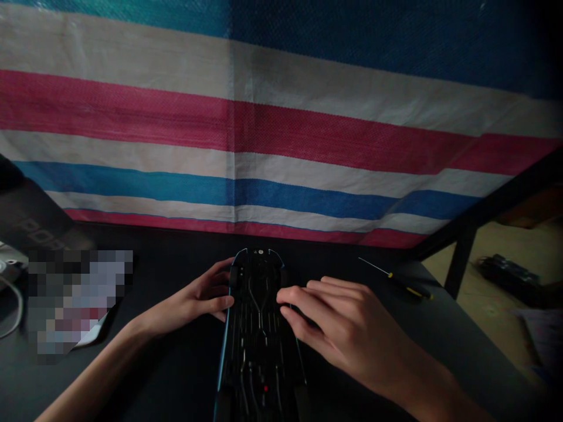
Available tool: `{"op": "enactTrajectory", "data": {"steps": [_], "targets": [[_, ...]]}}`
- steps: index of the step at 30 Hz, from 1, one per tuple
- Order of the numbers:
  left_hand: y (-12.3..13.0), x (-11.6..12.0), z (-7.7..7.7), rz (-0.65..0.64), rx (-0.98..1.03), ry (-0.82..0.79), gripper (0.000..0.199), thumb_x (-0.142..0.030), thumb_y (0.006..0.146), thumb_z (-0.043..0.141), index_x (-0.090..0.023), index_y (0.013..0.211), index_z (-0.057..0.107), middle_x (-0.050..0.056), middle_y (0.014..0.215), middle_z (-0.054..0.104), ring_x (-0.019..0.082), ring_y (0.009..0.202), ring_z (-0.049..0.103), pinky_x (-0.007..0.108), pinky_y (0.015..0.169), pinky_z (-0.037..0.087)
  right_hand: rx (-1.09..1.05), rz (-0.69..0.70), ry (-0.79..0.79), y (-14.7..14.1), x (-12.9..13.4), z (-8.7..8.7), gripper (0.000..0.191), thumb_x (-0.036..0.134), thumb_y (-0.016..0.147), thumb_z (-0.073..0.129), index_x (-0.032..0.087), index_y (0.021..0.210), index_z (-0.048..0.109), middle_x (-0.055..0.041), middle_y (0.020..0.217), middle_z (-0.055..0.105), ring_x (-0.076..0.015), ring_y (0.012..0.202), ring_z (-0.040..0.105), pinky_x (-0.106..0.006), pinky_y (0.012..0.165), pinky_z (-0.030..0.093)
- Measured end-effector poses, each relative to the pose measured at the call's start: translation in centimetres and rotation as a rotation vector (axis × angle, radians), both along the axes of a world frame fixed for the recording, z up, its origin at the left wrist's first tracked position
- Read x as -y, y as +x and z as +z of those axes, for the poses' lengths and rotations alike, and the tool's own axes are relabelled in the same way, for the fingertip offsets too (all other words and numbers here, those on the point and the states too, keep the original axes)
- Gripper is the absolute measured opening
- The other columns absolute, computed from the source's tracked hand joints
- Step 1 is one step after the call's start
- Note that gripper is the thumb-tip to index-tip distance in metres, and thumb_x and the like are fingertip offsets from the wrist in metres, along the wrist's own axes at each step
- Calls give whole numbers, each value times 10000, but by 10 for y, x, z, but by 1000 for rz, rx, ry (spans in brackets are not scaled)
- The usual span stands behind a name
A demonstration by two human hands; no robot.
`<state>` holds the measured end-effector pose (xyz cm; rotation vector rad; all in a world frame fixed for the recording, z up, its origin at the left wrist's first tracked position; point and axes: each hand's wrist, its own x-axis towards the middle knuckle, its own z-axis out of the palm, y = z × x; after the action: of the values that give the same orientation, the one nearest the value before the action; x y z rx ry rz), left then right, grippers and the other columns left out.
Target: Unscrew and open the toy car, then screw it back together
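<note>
A model car (261, 340) lies upside down on the dark table, its black underside with moulded pipes facing up and blue body edges showing along the sides. My left hand (206, 296) grips the car's left side near the far end, the thumb against the edge and the other fingers partly hidden behind it. At the right edge of the underside, my right hand (334, 319) has thumb and index finger drawn together in a pinch. Whatever is between those fingertips, if anything, is too small to make out.
To the right lies a screwdriver (409, 287) with a thin shaft and black-and-yellow handle. A blurred-out flat object (88, 305), a white cable (17, 310) and a dark item with lettering (39, 217) are at the left. Striped sheeting (264, 129) hangs behind the table.
</note>
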<state>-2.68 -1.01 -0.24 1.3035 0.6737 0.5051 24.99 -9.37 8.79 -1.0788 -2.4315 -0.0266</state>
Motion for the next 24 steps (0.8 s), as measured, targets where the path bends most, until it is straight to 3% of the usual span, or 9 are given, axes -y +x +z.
{"op": "enactTrajectory", "data": {"steps": [5,8,11,14,17,19,24], "targets": [[1,1,2,9,-11,-1,741,-286,942,666,-337,1556,255,113,1466,500,315,1340,491,390,892,541,21,24,-67,-1,4,3,246,163,952,537,208,1191,580,-5,1049,715,-189,936,667,-371,865,485],[1,1,3,13,-16,0,742,-289,938,672,-330,1556,263,118,1492,482,322,1361,472,391,897,538,29,46,-77,0,4,2,154,186,1001,521,232,1127,598,29,973,711,-152,865,662,-335,816,487],[1,0,2,16,-20,2,738,-295,940,670,-329,1556,265,121,1507,469,325,1358,478,393,891,542,15,-32,-68,0,4,2,104,261,1032,506,232,1041,606,30,907,706,-143,767,651,-336,735,480],[1,0,0,20,-16,5,739,-297,941,669,-338,1558,265,121,1524,451,328,1359,481,399,894,545,21,-64,-79,0,6,4,132,236,976,556,211,1098,599,0,969,700,-180,853,652,-365,783,487],[0,0,-1,34,-14,-5,760,-301,932,684,-334,1561,258,122,1508,464,333,1368,471,398,903,548,33,29,-92,-1,7,5,222,170,941,563,200,1159,588,-4,1030,694,-187,947,640,-357,856,483],[0,0,-2,43,-19,-20,768,-305,928,689,-326,1562,254,128,1494,474,338,1363,476,392,888,561,41,54,-81,-3,8,4,139,171,985,527,209,1099,597,12,978,697,-162,883,643,-334,810,481],[1,1,0,41,-13,-40,754,-300,937,677,-331,1562,256,143,1493,471,348,1327,514,372,812,603,2,-75,-95,-10,9,1,99,273,1020,513,216,978,582,23,837,674,-158,738,630,-344,685,453]]}}
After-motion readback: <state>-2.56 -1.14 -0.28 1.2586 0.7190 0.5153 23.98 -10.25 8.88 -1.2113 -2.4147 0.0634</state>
